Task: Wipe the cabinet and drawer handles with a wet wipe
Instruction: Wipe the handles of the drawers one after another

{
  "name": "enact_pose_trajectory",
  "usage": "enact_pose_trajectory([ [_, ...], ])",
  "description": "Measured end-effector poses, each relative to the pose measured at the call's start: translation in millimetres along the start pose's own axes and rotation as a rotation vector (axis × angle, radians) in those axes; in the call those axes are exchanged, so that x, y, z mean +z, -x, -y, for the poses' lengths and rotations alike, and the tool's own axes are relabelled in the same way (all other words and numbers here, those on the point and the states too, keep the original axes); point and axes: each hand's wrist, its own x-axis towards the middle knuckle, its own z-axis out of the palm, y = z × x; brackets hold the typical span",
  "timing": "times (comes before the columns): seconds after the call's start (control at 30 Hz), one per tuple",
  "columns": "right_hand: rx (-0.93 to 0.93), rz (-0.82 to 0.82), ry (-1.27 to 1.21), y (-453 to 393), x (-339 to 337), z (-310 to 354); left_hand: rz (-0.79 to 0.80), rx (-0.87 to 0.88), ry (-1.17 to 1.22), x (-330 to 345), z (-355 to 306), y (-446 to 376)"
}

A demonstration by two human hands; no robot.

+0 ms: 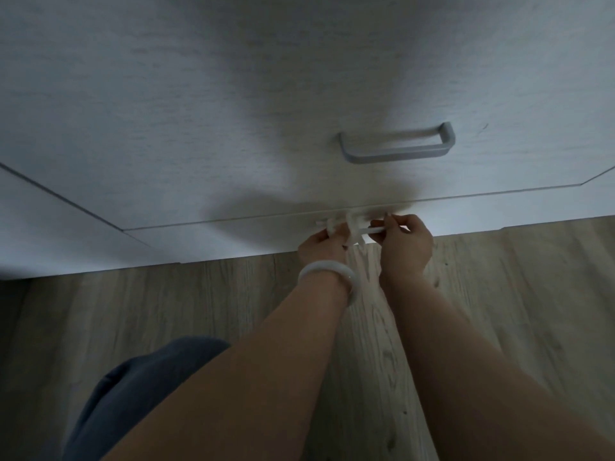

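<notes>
Both of my hands are low at the bottom drawer of a white cabinet [199,128]. My left hand [321,249], with a pale bangle on its wrist, grips a white wet wipe [352,227] bunched around the lower drawer handle [374,230]. My right hand [404,242] pinches the right part of that handle's bar, right beside the wipe. Most of this handle is hidden by my fingers and the wipe. A grey bar handle [397,149] on the drawer above is bare and untouched.
Light wood-grain floor [499,277] runs under the cabinet's base. My knee in dark grey trousers [139,387] is at the lower left. Another cabinet front [50,221] meets the drawers at the left seam.
</notes>
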Motion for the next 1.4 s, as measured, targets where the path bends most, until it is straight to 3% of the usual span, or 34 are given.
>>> enact_pose_trajectory([
  [0.27,0.049,0.033,-0.013,-1.3,-7.2,8.5,0.072,-0.041,-0.136,13.7,12.3,1.6],
  [0.47,0.155,0.125,-0.060,-3.4,-16.5,9.2,0.024,-0.047,0.029,22.0,5.8,5.3],
  [0.63,0.116,0.083,0.003,-0.9,-14.3,11.6,0.059,-0.067,0.024,10.7,-0.6,-1.3],
  [1.2,0.115,0.037,0.072,3.6,-12.3,7.8,-0.221,0.158,0.191,1.5,-1.4,5.5],
  [1.3,0.316,0.140,0.060,10.6,-11.2,2.7,-0.178,0.121,-0.064,-6.6,3.8,9.9],
  [1.4,0.594,0.443,-0.101,20.9,-19.1,-5.4,-0.054,0.077,-0.317,-11.8,10.4,11.4],
])
